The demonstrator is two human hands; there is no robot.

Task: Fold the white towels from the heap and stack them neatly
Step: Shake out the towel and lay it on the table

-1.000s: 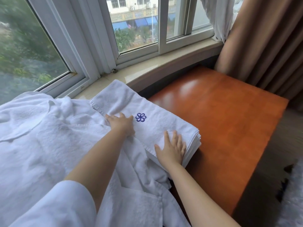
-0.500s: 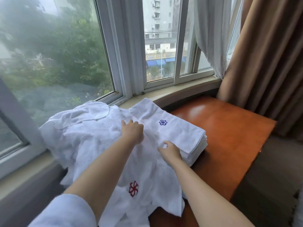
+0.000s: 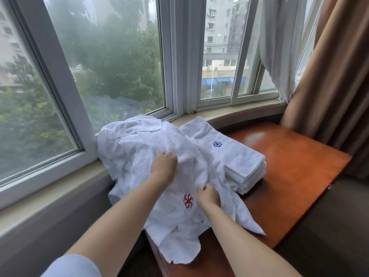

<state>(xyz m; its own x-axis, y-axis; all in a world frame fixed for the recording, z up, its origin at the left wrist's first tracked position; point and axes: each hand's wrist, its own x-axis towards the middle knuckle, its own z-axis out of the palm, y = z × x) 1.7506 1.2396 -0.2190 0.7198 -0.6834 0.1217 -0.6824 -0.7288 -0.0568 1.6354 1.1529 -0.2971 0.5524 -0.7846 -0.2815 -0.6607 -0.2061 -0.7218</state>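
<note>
step: picking next towel off the heap [image 3: 143, 148]; folding not yet begun on it
left hand [image 3: 164, 164]: fingers curled into heap fabric near its middle, pinching cloth
right hand [image 3: 208, 195]: fingers bunched on cloth just right of the red flower emblem [image 3: 188, 200], gripping a fold
heap: loose white towels, draped from windowsill [image 3: 239, 114] over left part of wooden table [image 3: 289, 166], front edge hanging off table
stack [image 3: 235, 158]: folded towels, blue flower emblem [image 3: 217, 144] on top, just right of heap, heap overlapping its near-left edge
next: probably lift one towel clear, separate from neighbours, find corners, spread flat
risk: extra cloth dragging along, disturbing stack
</note>
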